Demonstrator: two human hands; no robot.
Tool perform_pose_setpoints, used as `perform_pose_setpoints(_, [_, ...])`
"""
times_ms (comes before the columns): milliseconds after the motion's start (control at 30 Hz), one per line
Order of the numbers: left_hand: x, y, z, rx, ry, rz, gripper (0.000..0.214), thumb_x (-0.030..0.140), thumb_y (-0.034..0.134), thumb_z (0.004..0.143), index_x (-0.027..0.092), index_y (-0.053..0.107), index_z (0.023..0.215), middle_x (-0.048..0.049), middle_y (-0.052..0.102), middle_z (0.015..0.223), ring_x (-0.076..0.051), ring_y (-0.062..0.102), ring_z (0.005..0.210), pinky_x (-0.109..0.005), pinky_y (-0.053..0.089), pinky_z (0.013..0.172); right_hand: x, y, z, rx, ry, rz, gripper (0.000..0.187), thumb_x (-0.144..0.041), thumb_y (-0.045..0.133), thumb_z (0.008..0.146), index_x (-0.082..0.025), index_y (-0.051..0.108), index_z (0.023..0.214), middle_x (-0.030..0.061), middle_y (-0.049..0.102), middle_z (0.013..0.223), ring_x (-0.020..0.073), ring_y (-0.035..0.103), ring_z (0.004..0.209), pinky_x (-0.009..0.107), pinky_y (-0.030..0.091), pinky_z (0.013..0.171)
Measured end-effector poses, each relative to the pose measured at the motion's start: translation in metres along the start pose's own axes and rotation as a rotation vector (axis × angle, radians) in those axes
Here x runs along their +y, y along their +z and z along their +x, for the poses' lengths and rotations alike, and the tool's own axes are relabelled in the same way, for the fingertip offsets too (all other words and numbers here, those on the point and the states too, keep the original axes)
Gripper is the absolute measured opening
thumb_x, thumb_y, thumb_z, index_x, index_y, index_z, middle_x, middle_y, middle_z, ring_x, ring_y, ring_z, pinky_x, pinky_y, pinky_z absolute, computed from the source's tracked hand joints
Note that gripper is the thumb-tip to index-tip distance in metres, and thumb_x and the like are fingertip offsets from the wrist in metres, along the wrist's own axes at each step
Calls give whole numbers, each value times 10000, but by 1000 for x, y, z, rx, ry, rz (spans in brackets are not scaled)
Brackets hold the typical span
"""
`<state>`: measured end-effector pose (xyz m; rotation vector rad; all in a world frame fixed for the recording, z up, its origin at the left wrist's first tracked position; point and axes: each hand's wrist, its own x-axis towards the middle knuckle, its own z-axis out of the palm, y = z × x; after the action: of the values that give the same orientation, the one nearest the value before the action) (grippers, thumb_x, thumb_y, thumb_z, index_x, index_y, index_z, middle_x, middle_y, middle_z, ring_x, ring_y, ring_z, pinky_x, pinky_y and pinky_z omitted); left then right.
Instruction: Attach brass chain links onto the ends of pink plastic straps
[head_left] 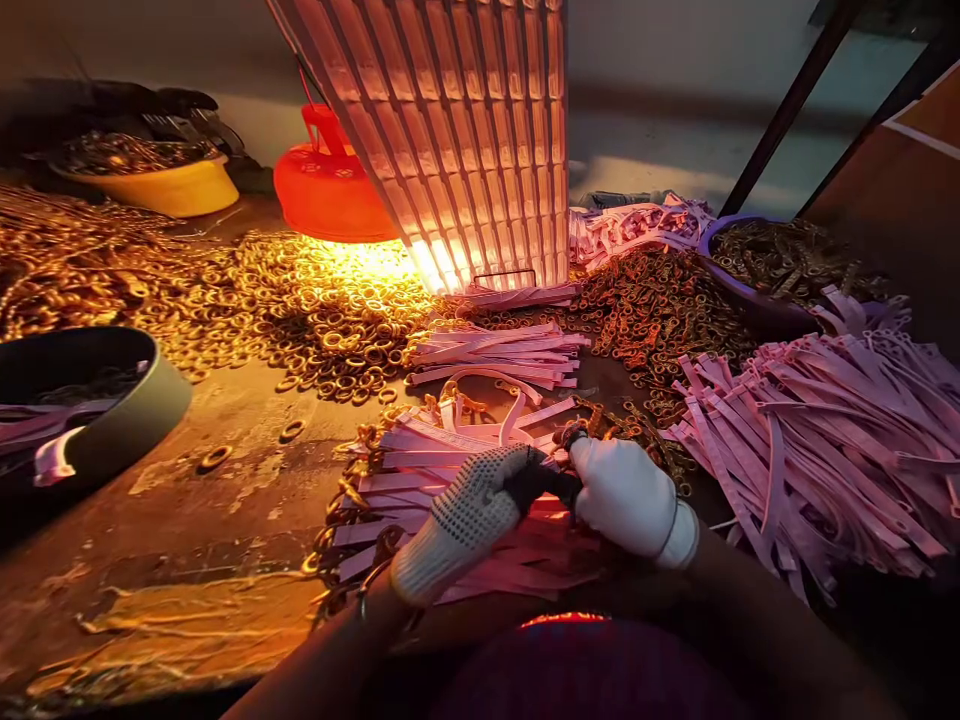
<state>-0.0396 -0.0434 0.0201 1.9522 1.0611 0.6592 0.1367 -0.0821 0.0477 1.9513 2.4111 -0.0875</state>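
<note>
My left hand (480, 500), in a knitted glove with dark dots, is closed. It meets my closed right hand (626, 495), which wears a white glove. Between the fingertips shows a small bit of a pink strap (558, 456); the fingers hide most of it, and any metal part there cannot be made out. Under both hands lies a spread of flat pink straps (420, 450), with brass-coloured hooks (349, 495) along their left ends. A curved strap (516, 415) arches up just beyond my fingers.
Brass rings (345, 330) are heaped behind, under a glowing red lamp (330, 195) beside a ribbed panel (480, 130). Small metal clasps (652, 310) and a big strap pile (840, 430) lie right. A green-grey tub (142, 410) stands left, a yellow basin (176, 188) farther back.
</note>
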Motion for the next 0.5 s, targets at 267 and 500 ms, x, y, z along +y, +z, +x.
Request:
perform_pose_setpoints(267, [-7, 5, 1, 16, 189, 182, 239, 251, 496, 885, 162, 626, 705, -12, 681, 693, -126, 577, 637, -226, 407, 599, -3, 29, 2, 131, -206, -93, 180, -169, 456, 939, -109, 605, 858, 139, 676, 716, 210, 658, 654, 273, 328, 520])
perform_pose_setpoints(500, [3, -40, 9, -96, 148, 319, 288, 369, 490, 859, 187, 712, 879, -36, 763, 883, -175, 672, 766, -263, 532, 735, 3, 37, -8, 586, -272, -107, 242, -210, 441, 983, -167, 528, 761, 40, 577, 572, 142, 486, 463, 281, 189, 468])
